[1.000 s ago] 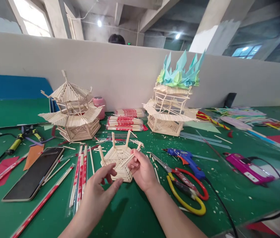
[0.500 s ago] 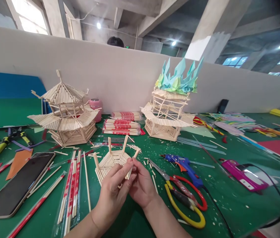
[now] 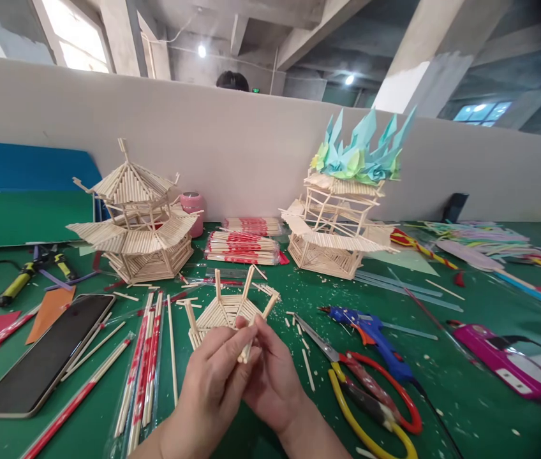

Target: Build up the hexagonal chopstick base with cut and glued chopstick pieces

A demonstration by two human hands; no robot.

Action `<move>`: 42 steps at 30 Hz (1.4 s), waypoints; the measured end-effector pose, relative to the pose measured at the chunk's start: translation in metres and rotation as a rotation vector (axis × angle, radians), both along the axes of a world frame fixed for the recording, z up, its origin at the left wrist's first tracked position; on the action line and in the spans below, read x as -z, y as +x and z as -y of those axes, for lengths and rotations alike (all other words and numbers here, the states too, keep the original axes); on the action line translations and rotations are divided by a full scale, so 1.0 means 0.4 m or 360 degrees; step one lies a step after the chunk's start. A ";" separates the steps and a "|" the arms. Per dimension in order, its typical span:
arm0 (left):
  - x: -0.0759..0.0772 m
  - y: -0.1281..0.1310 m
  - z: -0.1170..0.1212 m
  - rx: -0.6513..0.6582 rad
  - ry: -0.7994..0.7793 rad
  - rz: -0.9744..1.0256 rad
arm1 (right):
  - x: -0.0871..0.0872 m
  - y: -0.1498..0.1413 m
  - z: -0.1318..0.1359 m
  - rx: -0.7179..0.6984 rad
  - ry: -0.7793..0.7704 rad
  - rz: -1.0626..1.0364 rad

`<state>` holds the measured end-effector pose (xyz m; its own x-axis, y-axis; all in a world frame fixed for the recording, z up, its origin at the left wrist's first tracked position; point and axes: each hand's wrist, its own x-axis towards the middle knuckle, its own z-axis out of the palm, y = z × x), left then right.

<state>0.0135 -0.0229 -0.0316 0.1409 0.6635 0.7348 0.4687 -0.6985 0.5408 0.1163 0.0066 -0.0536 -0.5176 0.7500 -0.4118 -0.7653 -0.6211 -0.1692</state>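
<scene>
My left hand (image 3: 215, 376) and my right hand (image 3: 275, 379) meet low in the middle, fingers pinched together on a short wooden stick (image 3: 247, 344). Just behind my fingertips lies a hexagonal stick base (image 3: 225, 312) with several upright posts on the green table (image 3: 270, 293). Both hands are closed on the stick, touching each other.
A finished stick pagoda (image 3: 134, 220) stands left, another one topped with paper flowers (image 3: 342, 210) stands right. Chopstick packs (image 3: 244, 245), a phone (image 3: 43, 354), loose chopsticks (image 3: 148, 357), scissors (image 3: 366, 389), a blue glue gun (image 3: 370, 328) and a pink device (image 3: 510, 360) surround my hands. A person's head (image 3: 232, 80) shows behind the partition.
My left hand rose from the base's near edge and joined the right hand on the stick. The hands now sit slightly closer to me; the view shifted a little.
</scene>
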 end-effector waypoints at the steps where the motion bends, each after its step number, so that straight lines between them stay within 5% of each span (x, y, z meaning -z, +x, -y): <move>1: -0.014 -0.010 0.004 -0.0081 -0.0010 -0.0004 | -0.001 -0.001 0.001 0.0024 0.0050 0.0088; 3: -0.045 -0.035 0.010 -0.0318 -0.0154 0.0010 | -0.005 0.004 0.002 0.0216 0.0295 0.0424; 5: -0.078 -0.060 0.010 -0.0426 -0.0558 0.0061 | -0.013 0.018 0.003 0.0433 0.0710 0.0917; 9: -0.122 -0.089 -0.008 -0.0145 -0.1191 0.0153 | -0.034 0.049 0.009 0.0135 0.1633 0.1739; 13: -0.126 -0.088 -0.028 0.0326 -0.1432 0.0243 | -0.047 0.047 0.018 -0.0155 0.2193 0.1989; 17: -0.116 -0.089 -0.037 0.0379 -0.1343 0.0258 | -0.045 0.036 0.020 -0.0185 0.2251 0.1925; 23: -0.074 -0.141 0.001 0.0209 -0.1441 0.0147 | -0.033 0.052 0.002 -0.0044 0.1888 0.2030; 25: -0.043 -0.156 0.016 0.0265 -0.1287 -0.0041 | -0.029 0.055 -0.004 -0.0002 0.1808 0.2000; 29: -0.001 -0.147 0.018 -0.0061 -0.0775 -0.0201 | -0.027 0.051 -0.007 0.0014 0.1790 0.1980; 36: -0.013 -0.082 -0.044 -0.0052 -0.0977 0.0253 | -0.047 0.030 0.002 -0.0132 0.1925 0.1913; 42: -0.038 -0.071 -0.064 0.0148 -0.0892 0.0164 | -0.032 0.020 0.002 -0.0094 0.2129 0.1947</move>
